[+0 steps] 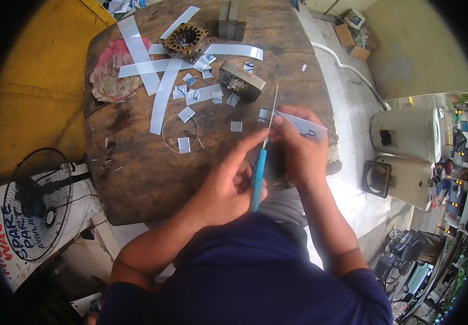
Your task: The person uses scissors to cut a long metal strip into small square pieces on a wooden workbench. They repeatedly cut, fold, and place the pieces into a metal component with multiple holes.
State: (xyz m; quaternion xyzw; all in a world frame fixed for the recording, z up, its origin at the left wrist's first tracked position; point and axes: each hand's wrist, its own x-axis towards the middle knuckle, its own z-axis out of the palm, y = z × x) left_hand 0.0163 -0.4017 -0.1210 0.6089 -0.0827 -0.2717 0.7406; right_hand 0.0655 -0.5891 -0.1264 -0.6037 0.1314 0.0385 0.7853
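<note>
My left hand (pixel 228 181) is closed on scissors (pixel 257 181) with turquoise handles, their blades pointing away from me. In my right hand (pixel 300 149) is a white strip (pixel 314 130) with dark printed marks, pinched between thumb and fingers. The blades cross the strip near its left end (pixel 265 115), which sticks out past them. Whether the blades are fully closed is hard to see. Small cut squares (pixel 186 114) of similar printed material lie scattered on the wooden table (pixel 142 184), left of the scissors.
Long white strips (pixel 166 97) lie crossed at the far left, partly over a stained pink cloth (pixel 116 76). Beyond stand a metal block with round holes (pixel 186 40) and grey metal blocks (pixel 242 81) (pixel 233 21). Thin wire loops (pixel 163 138) lie nearby. A black fan (pixel 39 206) stands left.
</note>
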